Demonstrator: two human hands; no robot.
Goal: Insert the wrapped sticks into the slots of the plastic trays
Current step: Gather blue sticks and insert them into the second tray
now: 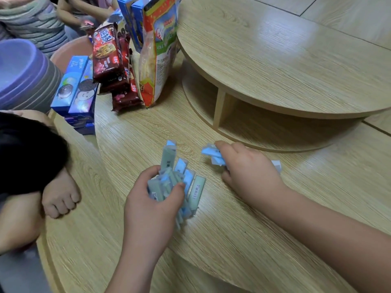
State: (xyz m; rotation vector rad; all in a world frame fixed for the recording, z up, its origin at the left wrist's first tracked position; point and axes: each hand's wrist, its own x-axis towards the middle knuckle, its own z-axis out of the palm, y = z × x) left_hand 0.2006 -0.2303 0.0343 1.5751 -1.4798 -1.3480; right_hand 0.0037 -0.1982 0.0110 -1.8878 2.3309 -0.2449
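A bundle of pale green and light blue wrapped sticks (195, 188) lies on the wooden table (232, 240) in front of me. My left hand (152, 199) grips this bundle from the left, thumb on top. A few sticks poke out beyond it toward the back, among them a green one (167, 156). To the right, my right hand (247, 168) holds several light blue wrapped sticks (210, 152) just above the table, their ends showing on both sides of my fist. No plastic tray can be made out; motion blur hides detail.
A round two-level wooden turntable (285, 60) fills the back right. Snack packs stand at the back left: red cookie packs (110, 60), an orange bag (158, 49), blue cookie boxes (76, 87). Stacked purple bowls (21, 70) and another person's bare foot (60, 195) are at left.
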